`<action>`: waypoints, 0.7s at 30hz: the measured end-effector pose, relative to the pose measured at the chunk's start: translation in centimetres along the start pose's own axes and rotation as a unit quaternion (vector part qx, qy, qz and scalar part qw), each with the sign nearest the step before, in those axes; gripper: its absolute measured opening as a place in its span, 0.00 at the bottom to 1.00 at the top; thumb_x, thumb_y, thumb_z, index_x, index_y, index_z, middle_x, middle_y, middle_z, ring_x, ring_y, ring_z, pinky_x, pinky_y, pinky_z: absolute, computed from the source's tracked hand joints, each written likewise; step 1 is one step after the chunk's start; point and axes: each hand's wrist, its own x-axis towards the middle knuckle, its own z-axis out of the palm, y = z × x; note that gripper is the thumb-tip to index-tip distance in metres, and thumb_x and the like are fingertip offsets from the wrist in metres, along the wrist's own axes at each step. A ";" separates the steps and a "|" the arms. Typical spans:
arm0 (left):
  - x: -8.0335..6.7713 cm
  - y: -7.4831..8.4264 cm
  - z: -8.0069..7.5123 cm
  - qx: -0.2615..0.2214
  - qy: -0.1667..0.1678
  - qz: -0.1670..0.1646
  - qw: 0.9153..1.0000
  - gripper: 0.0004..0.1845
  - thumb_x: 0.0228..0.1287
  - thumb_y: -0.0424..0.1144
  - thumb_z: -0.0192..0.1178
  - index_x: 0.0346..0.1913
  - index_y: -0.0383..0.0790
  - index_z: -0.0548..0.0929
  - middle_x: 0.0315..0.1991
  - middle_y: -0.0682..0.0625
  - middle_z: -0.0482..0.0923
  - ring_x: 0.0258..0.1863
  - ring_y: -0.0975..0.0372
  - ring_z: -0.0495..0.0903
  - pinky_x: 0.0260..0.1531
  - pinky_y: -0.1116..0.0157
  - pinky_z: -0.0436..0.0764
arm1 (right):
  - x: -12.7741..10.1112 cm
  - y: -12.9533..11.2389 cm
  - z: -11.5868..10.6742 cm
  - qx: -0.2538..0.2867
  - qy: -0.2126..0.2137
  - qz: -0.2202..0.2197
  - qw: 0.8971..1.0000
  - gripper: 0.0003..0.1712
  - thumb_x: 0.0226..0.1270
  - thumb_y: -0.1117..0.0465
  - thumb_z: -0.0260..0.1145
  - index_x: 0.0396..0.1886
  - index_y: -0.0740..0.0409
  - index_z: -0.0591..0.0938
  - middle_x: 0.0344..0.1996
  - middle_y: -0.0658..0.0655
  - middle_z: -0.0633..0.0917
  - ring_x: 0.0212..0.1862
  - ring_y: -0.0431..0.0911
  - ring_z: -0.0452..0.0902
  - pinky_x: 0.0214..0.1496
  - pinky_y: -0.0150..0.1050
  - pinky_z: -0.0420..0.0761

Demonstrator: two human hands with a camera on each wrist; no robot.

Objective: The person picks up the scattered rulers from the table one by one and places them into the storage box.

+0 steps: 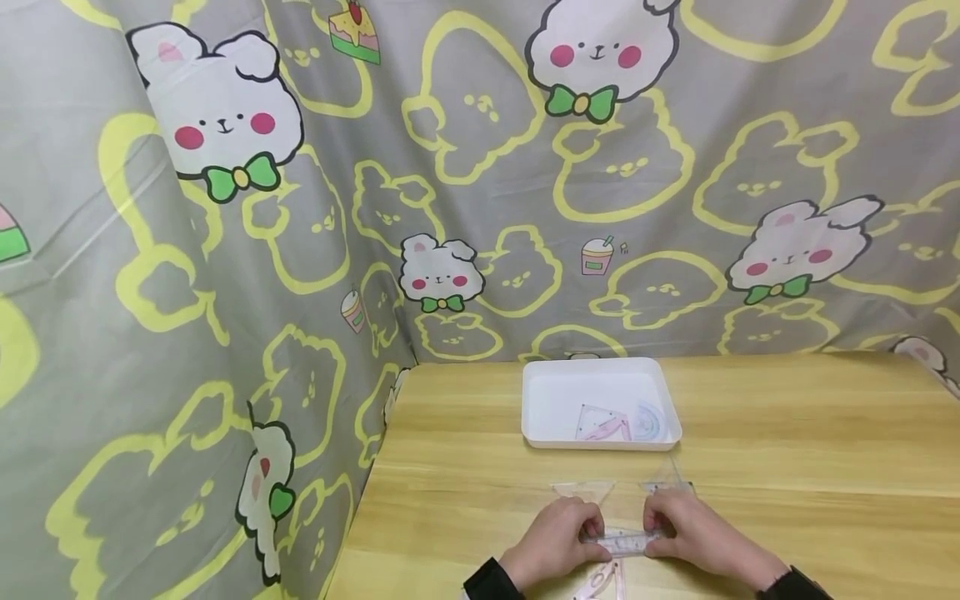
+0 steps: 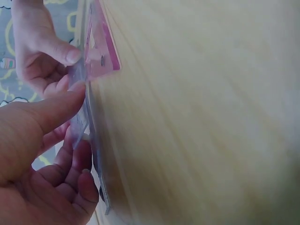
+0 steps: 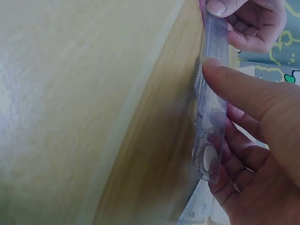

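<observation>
A grey curtain [image 1: 187, 292] printed with yellow outlines and white rabbits hung along the left side and across the far side of the scene. Right of it stood the wooden table [image 1: 787, 467], pale and grained.

At the near edge of the table, the left hand [image 1: 553, 542] pinched the left end of a clear straight ruler [image 1: 621, 543], thumb on one face and curled fingers behind, as the left wrist view showed. The ruler lay level between the two hands, lifted just above the table top. The right hand [image 1: 701, 533] gripped the ruler's right end the same way, its thumb [image 3: 234, 84] pressed on the printed scale and its fingers curled behind. The hands were apart, each clamped on its own end of the ruler.

Just beyond the hands, two clear set squares [image 1: 585, 490] lay flat on the table. Nearer than the ruler, a pink-edged triangle [image 1: 600, 579] lay at the table's near edge.

Farther off, near the middle of the table, sat a white tray [image 1: 540, 400], holding a pink-marked triangle [image 1: 600, 423] and, to its right, a bluish protractor [image 1: 648, 421], the two just beside each other.
</observation>
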 end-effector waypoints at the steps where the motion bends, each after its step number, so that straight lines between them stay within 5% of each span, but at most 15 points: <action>1: 0.0 0.0 0.0 -0.007 -0.002 -0.001 1.000 0.13 0.58 0.49 0.79 0.34 0.50 0.84 0.27 0.67 0.76 0.28 0.81 0.68 0.32 0.83 0.67 | 0.0 0.0 0.0 0.007 -0.001 0.001 1.000 0.15 0.57 0.50 0.81 0.31 0.44 0.80 0.28 0.38 0.76 0.32 0.31 0.68 0.32 0.31 0.68; 11: -0.1 0.3 -1.0 -0.086 0.013 -0.022 0.996 0.03 0.67 0.42 0.73 0.36 0.48 0.90 0.28 0.66 0.85 0.26 0.87 0.72 0.30 0.85 0.72 | 0.1 -0.3 -0.7 0.097 0.005 -0.011 0.995 0.10 0.62 0.59 0.78 0.30 0.49 0.82 0.25 0.39 0.80 0.29 0.30 0.74 0.28 0.32 0.77; 21: -0.1 -0.8 -2.5 -0.270 0.051 -0.093 0.957 0.02 0.67 0.35 0.71 0.37 0.42 0.92 0.29 0.62 0.88 0.25 0.76 0.82 0.29 0.76 0.80 | 1.1 -1.5 -1.9 0.150 0.058 0.042 0.986 0.05 0.66 0.63 0.75 0.37 0.58 0.86 0.32 0.47 0.87 0.34 0.36 0.82 0.35 0.34 0.85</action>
